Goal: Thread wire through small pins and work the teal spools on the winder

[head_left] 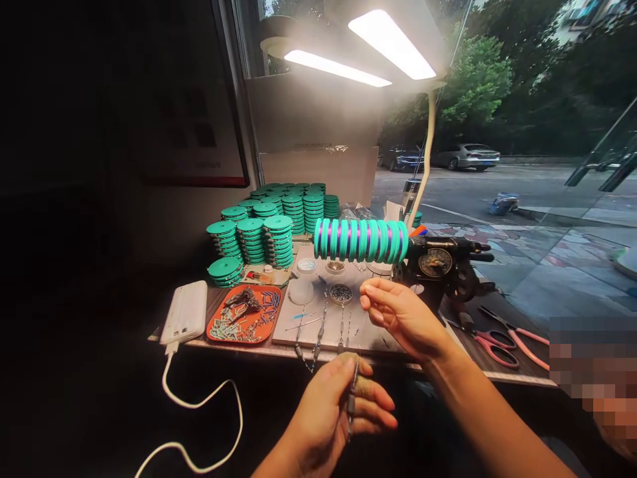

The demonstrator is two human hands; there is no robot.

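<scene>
My left hand, low at the front of the table, pinches a thin strand of dark beads between thumb and forefinger; the other fingers are loosely spread. My right hand is raised in front of the winding machine, thumb and fingertips pressed together. Whatever it pinches is too fine to make out. Above it, a row of green spools wound with purple line sits on the machine's shaft. More beaded strands lie over the front edge of a pale board.
Stacks of green spools stand at the back left. An orange tray holds small metal parts. A dish of dark beads sits on the board. Scissors lie right, a white power bank left. Overhead hangs a lit lamp.
</scene>
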